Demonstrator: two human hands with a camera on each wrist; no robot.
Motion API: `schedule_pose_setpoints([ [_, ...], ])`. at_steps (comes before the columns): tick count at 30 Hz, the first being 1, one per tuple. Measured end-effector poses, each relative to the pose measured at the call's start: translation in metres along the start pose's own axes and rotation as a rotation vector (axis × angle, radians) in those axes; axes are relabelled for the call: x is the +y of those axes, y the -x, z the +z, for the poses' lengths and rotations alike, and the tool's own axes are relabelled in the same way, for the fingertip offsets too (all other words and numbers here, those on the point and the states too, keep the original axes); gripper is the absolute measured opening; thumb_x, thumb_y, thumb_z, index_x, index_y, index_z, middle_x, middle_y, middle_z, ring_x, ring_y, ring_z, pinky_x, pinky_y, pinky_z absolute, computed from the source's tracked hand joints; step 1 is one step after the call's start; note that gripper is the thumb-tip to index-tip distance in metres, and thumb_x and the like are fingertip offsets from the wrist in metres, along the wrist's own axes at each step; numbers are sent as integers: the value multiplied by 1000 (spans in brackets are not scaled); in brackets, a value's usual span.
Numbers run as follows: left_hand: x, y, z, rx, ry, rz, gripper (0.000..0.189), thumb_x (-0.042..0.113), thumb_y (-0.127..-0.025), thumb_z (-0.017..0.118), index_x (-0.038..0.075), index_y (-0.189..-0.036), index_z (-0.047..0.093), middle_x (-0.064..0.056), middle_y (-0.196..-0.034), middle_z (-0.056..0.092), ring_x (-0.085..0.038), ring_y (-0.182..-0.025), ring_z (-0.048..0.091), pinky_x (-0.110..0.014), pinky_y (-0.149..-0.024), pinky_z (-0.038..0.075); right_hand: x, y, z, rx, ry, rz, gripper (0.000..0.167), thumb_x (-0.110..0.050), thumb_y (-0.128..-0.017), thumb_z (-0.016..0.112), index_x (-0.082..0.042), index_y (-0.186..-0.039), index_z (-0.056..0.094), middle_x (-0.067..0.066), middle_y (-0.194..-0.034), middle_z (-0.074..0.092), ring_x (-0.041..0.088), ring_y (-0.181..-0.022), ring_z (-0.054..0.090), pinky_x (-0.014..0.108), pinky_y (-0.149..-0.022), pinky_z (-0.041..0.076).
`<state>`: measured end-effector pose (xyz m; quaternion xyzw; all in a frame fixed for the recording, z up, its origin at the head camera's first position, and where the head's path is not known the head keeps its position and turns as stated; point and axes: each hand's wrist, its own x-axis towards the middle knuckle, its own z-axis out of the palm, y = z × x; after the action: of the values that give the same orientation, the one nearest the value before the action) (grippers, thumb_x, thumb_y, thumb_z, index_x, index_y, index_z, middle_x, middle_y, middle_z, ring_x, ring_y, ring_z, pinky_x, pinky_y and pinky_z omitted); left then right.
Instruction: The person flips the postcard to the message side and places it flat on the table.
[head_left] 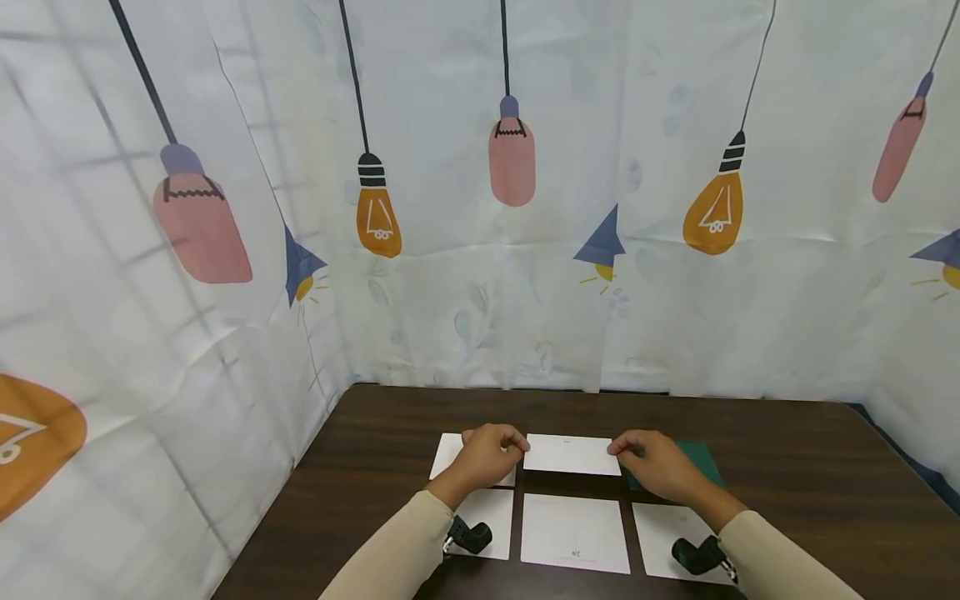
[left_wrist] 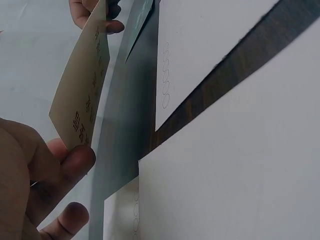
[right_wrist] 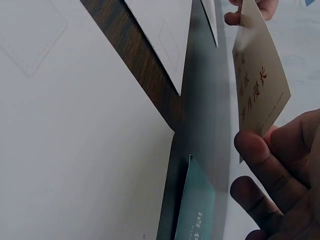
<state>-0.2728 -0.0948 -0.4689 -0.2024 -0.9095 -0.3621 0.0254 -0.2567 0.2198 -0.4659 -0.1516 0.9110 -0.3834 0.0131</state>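
Observation:
A postcard-sized card (head_left: 572, 455) is held by its two short ends at the middle of the back row. My left hand (head_left: 491, 454) pinches its left end between thumb and fingers, while my right hand (head_left: 658, 467) grips the right end. From the head it looks white with a tiny mark near the top. The left wrist view shows brown print on the card's other face (left_wrist: 82, 85), tilted up above the table. In the right wrist view, large brown characters run along that face (right_wrist: 260, 75), and the other right-hand fingers (right_wrist: 280, 185) spread below the pinch.
White sheets lie on the dark wooden table (head_left: 360, 500): front left (head_left: 491, 508), front middle (head_left: 573, 533), front right (head_left: 656, 529) and back left (head_left: 446, 454). A green card (head_left: 703, 462) lies behind my right hand. A lamp-patterned curtain (head_left: 450, 333) hangs around the table.

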Motion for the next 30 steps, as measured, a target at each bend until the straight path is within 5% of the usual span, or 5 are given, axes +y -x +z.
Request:
schedule_pose_setpoints([
  [9,0,-2,1,-16,15,5,4,25,-95,74,24,-91,75,19,-88,71,-14,-97,67,-50,-89,23,1,0,-2,-22,0,-9,12,-24,-100,69,-15,-106,74,-6,-98,69,16,-94,63,40,-75,51],
  [23,0,2,6,-23,-34,8,6,21,-88,82,22,-89,76,21,-83,68,-15,-96,58,-50,-88,21,5,0,8,-54,18,58,16,-23,-91,80,-18,-103,72,-6,-91,66,14,-88,61,38,-73,51],
  [30,-1,0,8,-17,-106,63,8,21,-87,83,24,-87,76,22,-80,67,-16,-95,56,-50,-86,20,9,-4,10,-39,62,35,16,-20,-89,82,-17,-101,72,-8,-88,66,12,-85,61,38,-74,50],
])
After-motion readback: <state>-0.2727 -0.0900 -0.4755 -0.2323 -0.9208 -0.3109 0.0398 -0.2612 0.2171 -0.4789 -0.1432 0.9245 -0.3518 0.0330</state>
